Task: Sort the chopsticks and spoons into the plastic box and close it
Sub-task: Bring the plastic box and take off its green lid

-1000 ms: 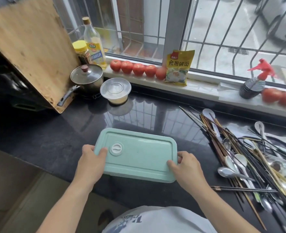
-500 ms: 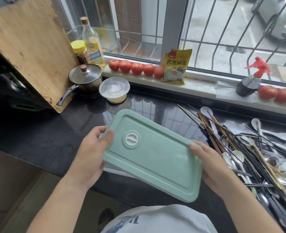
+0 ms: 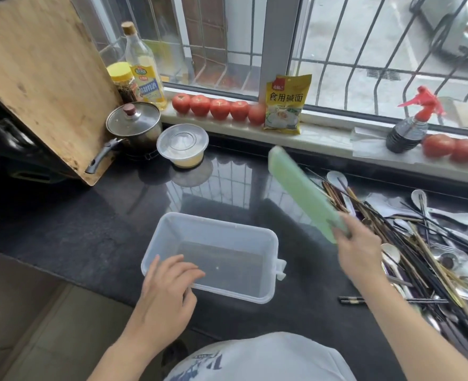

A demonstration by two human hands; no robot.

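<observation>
Clear plastic box [image 3: 213,254] sits open and empty on the dark counter [image 3: 62,224], at 6 o'clock in the head view. Left hand [image 3: 167,292] rests on its near-left corner, fingers relaxed and fairly straight, pinching nothing. Right hand [image 3: 360,248] grips one end of the green lid [image 3: 304,196], which is held tilted and off the counter, pointing toward 12, w/ its edge over the cutlery.

Chopsticks [image 3: 409,243] and spoons [image 3: 389,251] lie tangled in one heap at 3 o'clock (none in the box yet).

Risks, as I judge them: the lid could snag or knock the sticks if it's set down on the heap, scattering them off the counter edge. The box is light, so it may slide if the left hand lets go. Longer sticks laid crooked may stop the lid from closing.
</observation>
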